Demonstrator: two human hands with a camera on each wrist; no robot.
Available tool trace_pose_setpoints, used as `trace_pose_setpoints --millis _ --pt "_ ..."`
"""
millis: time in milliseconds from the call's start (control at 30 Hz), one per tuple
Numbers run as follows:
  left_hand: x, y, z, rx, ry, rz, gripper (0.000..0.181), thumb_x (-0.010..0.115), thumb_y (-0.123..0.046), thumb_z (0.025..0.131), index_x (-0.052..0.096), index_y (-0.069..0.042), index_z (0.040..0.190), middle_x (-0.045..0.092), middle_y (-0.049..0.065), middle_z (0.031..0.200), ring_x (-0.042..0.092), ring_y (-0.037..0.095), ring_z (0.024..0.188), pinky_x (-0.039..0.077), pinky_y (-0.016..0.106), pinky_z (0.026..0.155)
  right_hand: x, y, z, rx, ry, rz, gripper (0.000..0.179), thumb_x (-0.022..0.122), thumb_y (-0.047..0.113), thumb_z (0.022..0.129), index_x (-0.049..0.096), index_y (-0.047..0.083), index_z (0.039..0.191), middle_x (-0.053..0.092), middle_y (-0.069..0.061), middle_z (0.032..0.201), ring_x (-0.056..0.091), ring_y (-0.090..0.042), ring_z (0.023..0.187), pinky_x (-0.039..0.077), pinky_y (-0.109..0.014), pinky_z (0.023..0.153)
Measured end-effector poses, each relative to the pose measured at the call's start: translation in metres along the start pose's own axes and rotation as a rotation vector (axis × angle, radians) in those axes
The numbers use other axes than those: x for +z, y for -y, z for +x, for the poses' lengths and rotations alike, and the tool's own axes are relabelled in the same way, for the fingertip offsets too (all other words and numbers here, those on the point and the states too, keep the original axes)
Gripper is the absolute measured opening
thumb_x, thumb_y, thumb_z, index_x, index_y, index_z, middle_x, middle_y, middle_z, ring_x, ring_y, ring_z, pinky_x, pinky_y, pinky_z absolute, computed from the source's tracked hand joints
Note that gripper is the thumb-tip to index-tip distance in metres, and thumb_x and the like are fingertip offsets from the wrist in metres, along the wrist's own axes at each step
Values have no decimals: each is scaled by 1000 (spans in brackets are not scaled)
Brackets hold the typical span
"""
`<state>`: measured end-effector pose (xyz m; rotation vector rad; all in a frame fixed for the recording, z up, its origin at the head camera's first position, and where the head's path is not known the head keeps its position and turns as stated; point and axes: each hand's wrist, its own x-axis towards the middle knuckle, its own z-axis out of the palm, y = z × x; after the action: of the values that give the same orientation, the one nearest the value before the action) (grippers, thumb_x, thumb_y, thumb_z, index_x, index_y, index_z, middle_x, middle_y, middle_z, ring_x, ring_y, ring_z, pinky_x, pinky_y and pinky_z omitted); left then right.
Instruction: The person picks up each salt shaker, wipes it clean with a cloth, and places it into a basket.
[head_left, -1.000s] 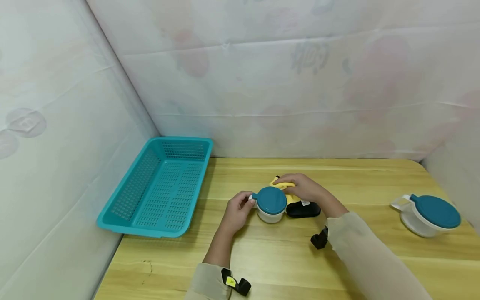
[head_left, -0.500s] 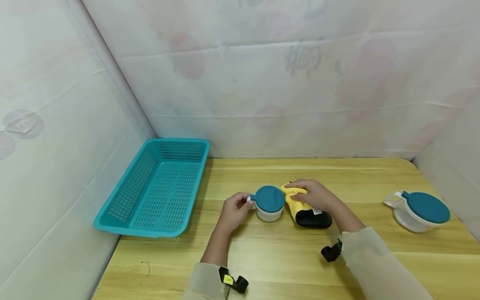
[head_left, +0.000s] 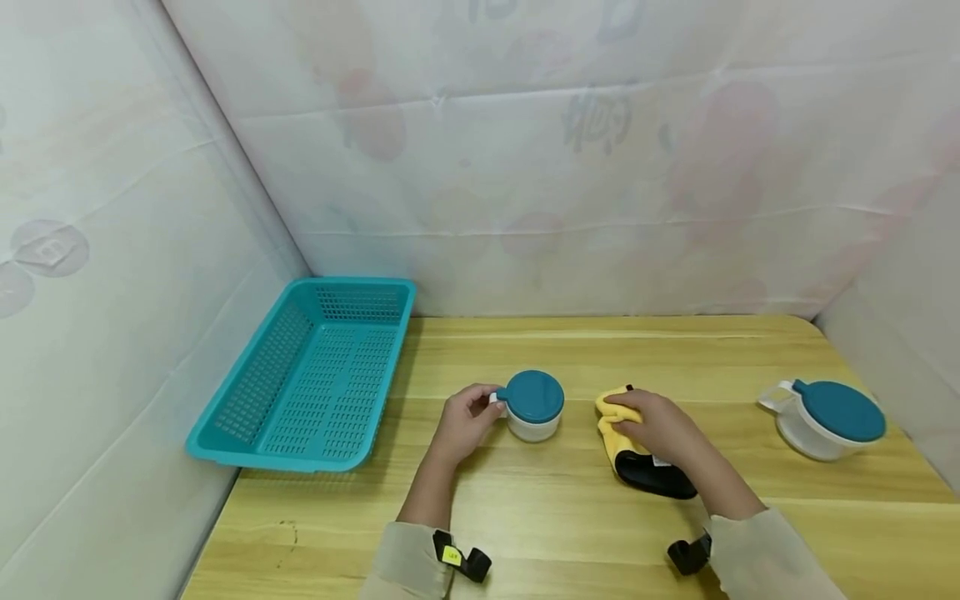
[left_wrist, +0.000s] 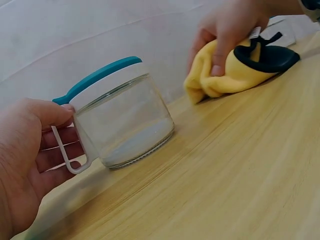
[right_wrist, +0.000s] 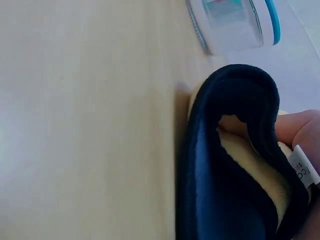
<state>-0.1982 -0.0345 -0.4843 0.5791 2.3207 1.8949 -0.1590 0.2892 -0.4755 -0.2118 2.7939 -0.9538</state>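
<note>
A glass seasoning jar point(head_left: 533, 417) with a teal lid and a white side handle stands upright on the table. My left hand point(head_left: 466, 423) holds it by the handle, thumb on top and fingers behind in the left wrist view point(left_wrist: 30, 145). To the right, my right hand point(head_left: 666, 427) grips a soft yellow mitt point(head_left: 617, 423) with a black cuff, low over the table. In the right wrist view the cuff point(right_wrist: 200, 165) gapes open, showing the yellow inside and a white tag. Part of the mitt is hidden under the fingers.
At the left stands a teal perforated basket point(head_left: 333, 383). A second jar point(head_left: 828, 421) with a teal lid and white handle stands at the right of the wooden table point(head_left: 570, 533). Patterned cloth walls point(head_left: 480, 183) border the back and sides.
My right hand has pulled the yellow mitt away from the jar, to the right and nearer me, leaving a gap between them. My left hand keeps hold of the jar's handle.
</note>
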Motion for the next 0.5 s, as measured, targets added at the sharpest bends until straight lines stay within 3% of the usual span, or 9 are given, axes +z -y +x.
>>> trace_pose_setpoints --millis 200,400,500 --pt "-4 -3 3 29 20 27 20 63 -8 96 69 2 112 68 16 110 59 15 97 53 21 84 2 -12 -15 -25 -79 -52 46 68 17 93 57 6 136 55 -24 137 57 -41 117 52 -47 81" --pt "-6 -3 8 -5 18 74 19 65 -8 95 70 0 111 67 15 107 60 20 97 54 24 84 4 -15 -15 -58 -118 -13 44 68 12 92 59 6 135 59 -24 132 63 -33 104 54 -45 79" --pt "-7 3 11 -28 15 89 18 67 -8 93 70 -1 110 68 14 106 63 21 97 55 26 83 7 -13 -13 -57 -117 -7 43 68 12 93 59 6 135 59 -24 132 63 -35 106 55 -47 81"
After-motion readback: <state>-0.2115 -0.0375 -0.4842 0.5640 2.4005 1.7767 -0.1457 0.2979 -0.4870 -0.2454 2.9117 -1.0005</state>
